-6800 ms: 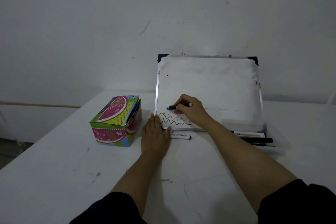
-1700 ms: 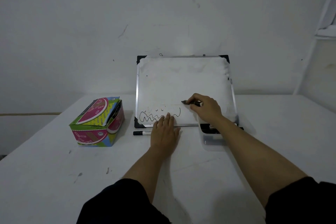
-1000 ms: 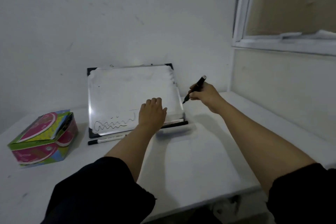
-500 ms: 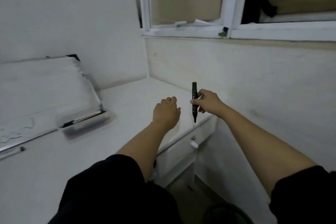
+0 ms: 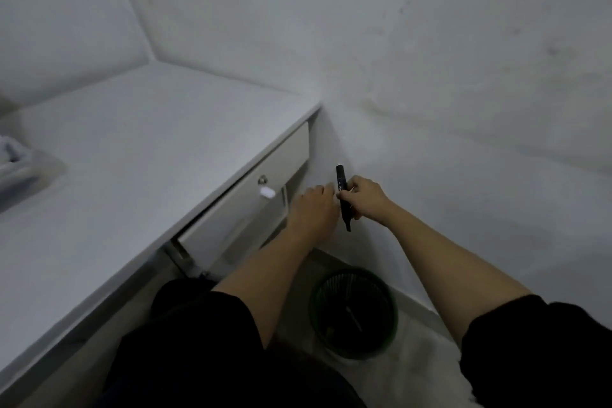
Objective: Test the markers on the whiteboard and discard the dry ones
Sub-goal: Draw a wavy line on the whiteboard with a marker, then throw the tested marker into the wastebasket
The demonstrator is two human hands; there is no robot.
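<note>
Pinching the marker (image 5: 343, 199) mid-barrel, the right hand (image 5: 366, 197) holds a light, rigid, smooth pen; the left hand (image 5: 313, 209) hangs relaxed, holding nothing.

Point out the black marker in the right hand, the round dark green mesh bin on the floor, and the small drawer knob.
black marker (image 5: 341, 182): head view, on the upper barrel above the fingers.
round dark green mesh bin (image 5: 387, 338): head view, on its right rim.
small drawer knob (image 5: 262, 180): head view, on the knob's face.

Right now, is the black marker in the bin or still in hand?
In hand: the right hand grips the black marker above the green bin.
</note>
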